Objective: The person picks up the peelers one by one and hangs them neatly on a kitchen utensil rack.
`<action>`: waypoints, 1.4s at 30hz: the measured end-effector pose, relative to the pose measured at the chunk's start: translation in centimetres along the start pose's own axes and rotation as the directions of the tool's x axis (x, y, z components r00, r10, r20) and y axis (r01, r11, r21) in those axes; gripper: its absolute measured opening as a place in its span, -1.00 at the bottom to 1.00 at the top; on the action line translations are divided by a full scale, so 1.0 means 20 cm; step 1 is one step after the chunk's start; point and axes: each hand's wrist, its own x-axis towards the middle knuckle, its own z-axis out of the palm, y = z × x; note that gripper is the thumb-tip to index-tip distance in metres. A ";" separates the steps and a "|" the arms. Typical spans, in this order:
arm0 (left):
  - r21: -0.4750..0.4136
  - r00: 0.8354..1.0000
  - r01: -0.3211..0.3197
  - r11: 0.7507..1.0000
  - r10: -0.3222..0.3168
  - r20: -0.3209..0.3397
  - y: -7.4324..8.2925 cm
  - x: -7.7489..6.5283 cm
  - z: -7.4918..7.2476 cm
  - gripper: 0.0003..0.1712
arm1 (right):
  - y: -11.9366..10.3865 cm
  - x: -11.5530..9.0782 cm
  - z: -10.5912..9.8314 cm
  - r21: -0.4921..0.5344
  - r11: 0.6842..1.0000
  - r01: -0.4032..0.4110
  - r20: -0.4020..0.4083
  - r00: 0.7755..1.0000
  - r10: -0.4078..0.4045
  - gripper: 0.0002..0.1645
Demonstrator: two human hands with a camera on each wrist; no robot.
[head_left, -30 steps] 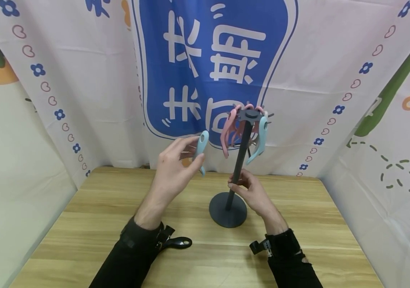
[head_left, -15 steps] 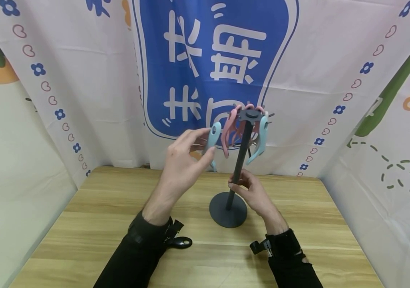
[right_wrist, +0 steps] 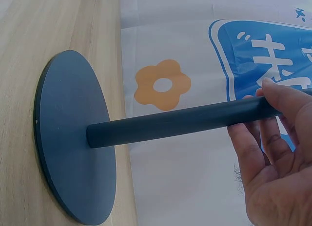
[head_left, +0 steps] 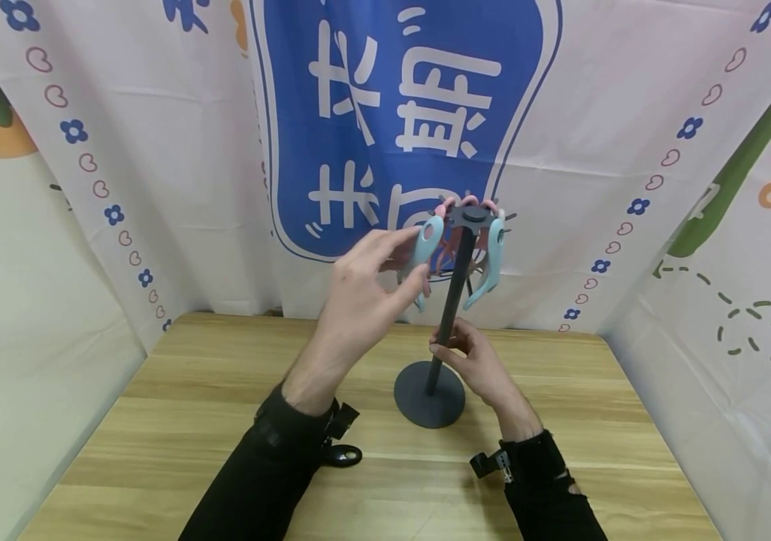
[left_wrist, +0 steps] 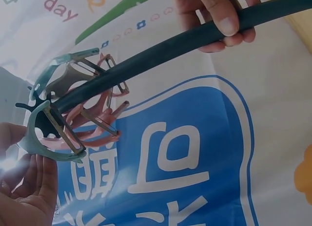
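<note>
My left hand (head_left: 372,293) pinches a light-blue Y-shaped peeler (head_left: 430,239) between thumb and fingers. In the left wrist view, this peeler (left_wrist: 35,146) with its metal blade is right beside the hooked top of a dark stand; I cannot tell whether it rests on a hook. My right hand (head_left: 476,362) grips the stand's pole (head_left: 456,282) low down, fingers and thumb around it. Another light-blue peeler (head_left: 493,259) hangs on the right side of the hooks. Several pink peelers (left_wrist: 92,135) and a grey one (left_wrist: 68,82) hang there too.
The stand's round base (right_wrist: 78,138) sits flat on the wooden table (head_left: 223,376). A black handle (head_left: 343,455) with a hole lies on the table, partly hidden by my left wrist. A printed cloth (head_left: 210,188) hangs behind the table's back edge.
My left hand has moved right and slightly up, carrying the light-blue peeler to the stand's top, where it now covers a hanging pink peeler. My right hand has stayed on the pole.
</note>
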 end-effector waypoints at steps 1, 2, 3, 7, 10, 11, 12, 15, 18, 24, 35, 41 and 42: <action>0.000 1.000 -0.003 1.000 0.003 0.002 0.00 0.01 0.00 -0.45 | 0.00 0.00 0.00 0.001 1.000 0.001 0.000 1.000 -0.001 -0.68; 0.004 1.000 -0.005 1.000 0.005 0.003 0.01 0.01 0.01 -0.46 | 0.00 0.00 0.00 0.000 1.000 0.002 0.000 1.000 -0.002 -0.68; 0.008 1.000 -0.008 1.000 0.008 0.006 0.01 0.02 0.01 -0.46 | 0.00 0.00 0.00 0.000 1.000 0.004 -0.001 1.000 -0.004 -0.67; 0.039 1.000 -0.018 0.999 0.018 0.017 0.02 0.03 0.03 -0.46 | 0.00 0.00 0.00 -0.004 1.000 0.009 -0.002 1.000 -0.009 -0.66; 0.059 1.000 -0.022 0.998 0.020 0.022 0.02 0.03 0.04 -0.44 | 0.01 0.00 0.00 -0.007 1.000 0.014 -0.002 1.000 -0.014 -0.66; 0.062 0.999 -0.022 0.998 0.021 0.024 0.02 0.03 0.04 -0.44 | 0.01 0.00 0.00 -0.007 1.000 0.016 -0.002 1.000 -0.016 -0.67; 0.066 0.999 -0.022 0.998 0.020 0.025 0.02 0.03 0.04 -0.44 | 0.01 0.00 0.00 -0.007 1.000 0.018 -0.002 1.000 -0.018 -0.67; 0.077 0.999 -0.021 0.997 0.019 0.028 0.02 0.02 0.05 -0.43 | 0.02 0.00 0.00 -0.008 1.000 0.025 -0.001 1.000 -0.025 -0.67; 0.073 0.999 -0.023 0.997 0.020 0.030 0.01 0.02 0.05 -0.41 | 0.01 0.00 0.00 -0.008 0.999 0.032 -0.001 0.999 -0.032 -0.67; 0.068 0.999 -0.035 0.997 0.033 0.034 -0.01 -0.01 0.05 -0.40 | 0.01 0.00 0.00 -0.005 0.999 0.038 0.002 0.999 -0.038 -0.64; 0.090 0.998 -0.003 0.996 -0.003 0.062 -0.06 -0.08 0.04 -0.46 | 0.00 0.00 0.00 -0.027 1.000 0.016 -0.021 1.000 -0.016 -0.72; 0.155 0.995 0.006 0.988 -0.021 0.096 -0.13 -0.12 0.01 -0.49 | 0.01 0.00 0.02 -0.038 0.999 0.026 -0.065 0.998 -0.029 -0.70; 0.163 0.994 0.010 0.987 -0.027 0.103 -0.14 -0.13 0.00 -0.49 | 0.01 0.00 0.01 -0.036 0.999 0.036 -0.071 0.997 -0.038 -0.69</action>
